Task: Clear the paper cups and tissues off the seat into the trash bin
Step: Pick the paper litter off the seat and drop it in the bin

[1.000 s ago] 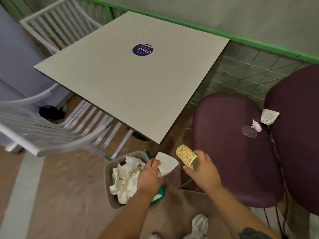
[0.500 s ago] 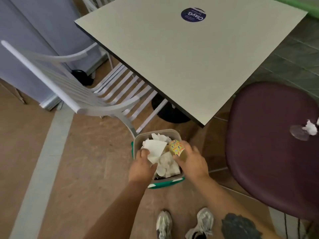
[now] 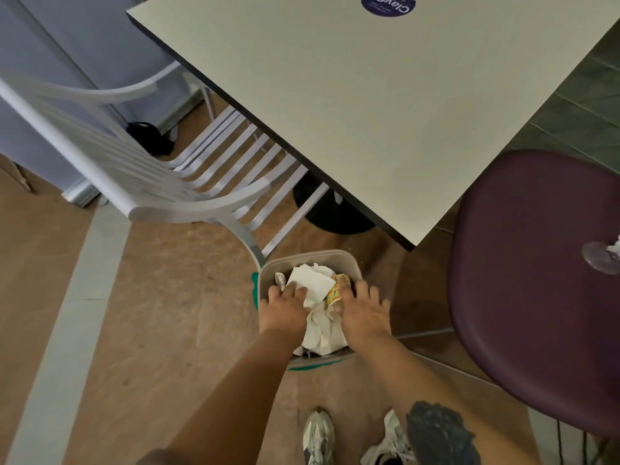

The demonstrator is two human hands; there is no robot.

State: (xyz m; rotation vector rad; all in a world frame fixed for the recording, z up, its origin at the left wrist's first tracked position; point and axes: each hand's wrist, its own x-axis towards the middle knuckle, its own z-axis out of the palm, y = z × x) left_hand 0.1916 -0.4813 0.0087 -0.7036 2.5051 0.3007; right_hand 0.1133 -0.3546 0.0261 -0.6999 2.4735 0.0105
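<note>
**Dropping 1 cup and 1 tissue into the bin**

At lower centre, the left hand [image 3: 283, 308] lays relaxed fingers on a white tissue [image 3: 310, 286] over the trash bin [image 3: 349, 263]. Right of it, the paper cup [image 3: 336, 292] rests inside, the right hand [image 3: 364, 310] spread loose above. Next, I'd say, turn to the purple seat [image 3: 523, 280] at right, where another tissue [image 3: 615, 245] lies.

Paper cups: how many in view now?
1. The patterned paper cup lies in the trash bin at the right hand. More may be buried under tissues or out of frame on the seat.
</note>
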